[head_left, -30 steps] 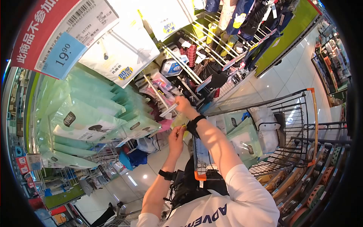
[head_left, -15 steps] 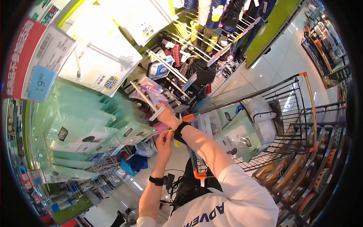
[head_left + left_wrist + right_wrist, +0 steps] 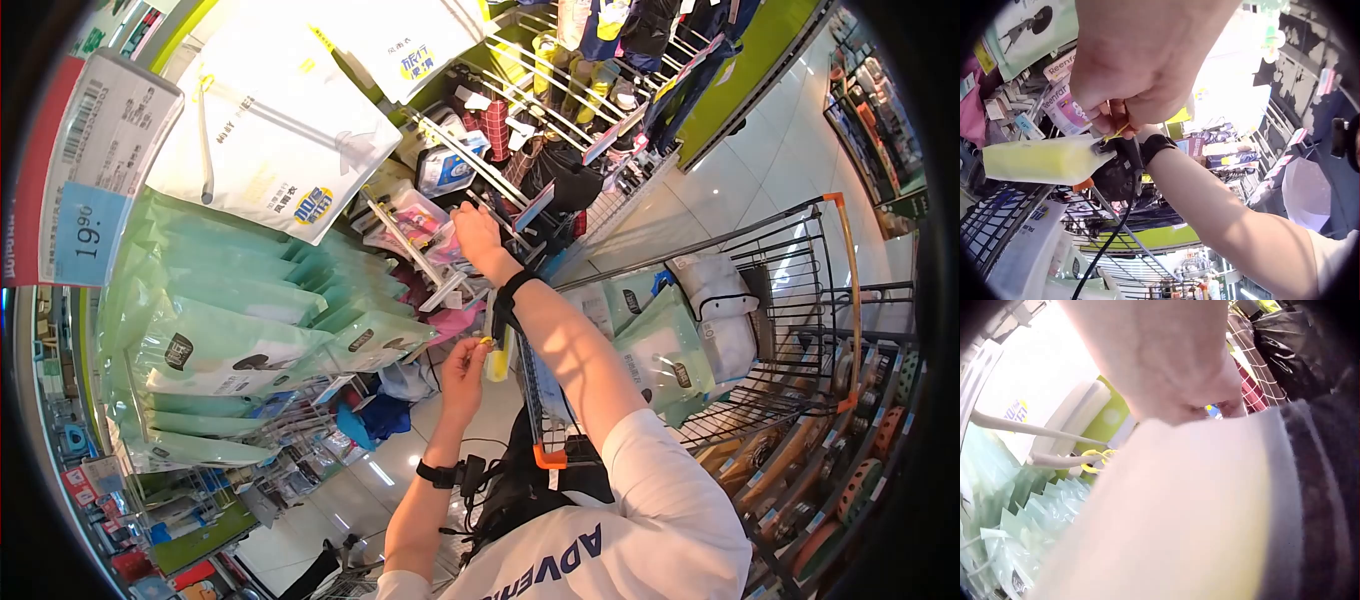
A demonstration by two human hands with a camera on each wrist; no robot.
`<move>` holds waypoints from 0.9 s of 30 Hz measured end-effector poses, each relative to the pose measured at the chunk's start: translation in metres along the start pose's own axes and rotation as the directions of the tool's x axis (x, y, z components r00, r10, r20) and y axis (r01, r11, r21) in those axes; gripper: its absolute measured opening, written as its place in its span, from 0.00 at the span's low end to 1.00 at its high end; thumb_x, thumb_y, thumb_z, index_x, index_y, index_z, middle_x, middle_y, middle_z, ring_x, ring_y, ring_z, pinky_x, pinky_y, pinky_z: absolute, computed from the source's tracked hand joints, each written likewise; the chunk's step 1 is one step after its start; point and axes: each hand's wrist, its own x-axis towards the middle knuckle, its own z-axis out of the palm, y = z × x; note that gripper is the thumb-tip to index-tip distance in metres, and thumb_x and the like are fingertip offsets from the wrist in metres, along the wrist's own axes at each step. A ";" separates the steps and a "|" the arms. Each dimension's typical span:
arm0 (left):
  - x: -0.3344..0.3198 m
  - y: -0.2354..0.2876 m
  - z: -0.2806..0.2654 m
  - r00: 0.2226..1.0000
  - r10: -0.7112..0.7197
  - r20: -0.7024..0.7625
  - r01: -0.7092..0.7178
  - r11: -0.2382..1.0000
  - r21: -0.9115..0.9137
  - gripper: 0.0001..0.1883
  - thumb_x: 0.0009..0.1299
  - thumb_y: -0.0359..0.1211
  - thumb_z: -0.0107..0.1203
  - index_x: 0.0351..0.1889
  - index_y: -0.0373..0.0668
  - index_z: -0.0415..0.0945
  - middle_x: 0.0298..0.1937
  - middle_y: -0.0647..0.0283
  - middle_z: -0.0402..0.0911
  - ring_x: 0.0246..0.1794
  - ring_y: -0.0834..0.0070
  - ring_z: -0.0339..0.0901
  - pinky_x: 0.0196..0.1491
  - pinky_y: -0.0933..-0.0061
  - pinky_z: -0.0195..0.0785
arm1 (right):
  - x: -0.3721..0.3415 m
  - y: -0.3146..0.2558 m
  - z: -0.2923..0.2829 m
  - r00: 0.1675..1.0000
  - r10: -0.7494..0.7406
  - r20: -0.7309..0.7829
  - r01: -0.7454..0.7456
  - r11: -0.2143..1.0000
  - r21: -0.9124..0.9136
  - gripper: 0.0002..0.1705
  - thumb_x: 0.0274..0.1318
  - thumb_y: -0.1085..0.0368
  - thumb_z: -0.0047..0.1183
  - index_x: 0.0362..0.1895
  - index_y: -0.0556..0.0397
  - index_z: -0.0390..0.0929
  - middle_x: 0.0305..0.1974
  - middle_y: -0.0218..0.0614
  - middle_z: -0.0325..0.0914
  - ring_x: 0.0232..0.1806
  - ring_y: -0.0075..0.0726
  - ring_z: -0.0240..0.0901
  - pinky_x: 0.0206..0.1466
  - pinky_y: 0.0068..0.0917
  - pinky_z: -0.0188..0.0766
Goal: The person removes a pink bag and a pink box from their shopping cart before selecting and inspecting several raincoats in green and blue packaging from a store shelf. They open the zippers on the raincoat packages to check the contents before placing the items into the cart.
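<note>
My left hand (image 3: 463, 375) pinches a thin yellow cord (image 3: 1120, 132) between thumb and fingers. From the cord's end extends a frosted, pale yellow package (image 3: 1047, 161), also visible in the head view as a yellow shape (image 3: 498, 358) just right of that hand. My right hand (image 3: 480, 238) reaches among the rack's metal hooks, beside pink packages (image 3: 418, 214). In the right wrist view a blurred pale surface covers much of the picture and hides the fingertips of my right hand (image 3: 1166, 369), so its grip is unclear.
Green packages (image 3: 240, 335) hang at the left, below large white packages (image 3: 285, 150) and a price sign (image 3: 90, 225). A wire cart (image 3: 850, 300) holding green and grey packages stands on the right. Socks and other goods hang at the top, above tiled floor.
My right hand has moved up and deeper among the hooks, away from the rail end. The left hand keeps its pinch, and more of the yellow package shows beside it. The head view has shifted.
</note>
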 end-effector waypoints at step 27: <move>0.000 -0.012 0.005 1.000 0.013 0.014 -0.013 1.000 0.010 0.10 0.76 0.33 0.51 0.46 0.35 0.75 0.40 0.67 0.81 0.40 0.85 0.74 0.46 0.83 0.65 | -0.007 0.003 -0.001 0.984 -0.176 -0.011 0.171 0.941 0.293 0.35 0.47 0.72 0.56 0.63 0.44 0.66 0.64 0.41 0.58 0.62 0.54 0.62 0.62 0.41 0.65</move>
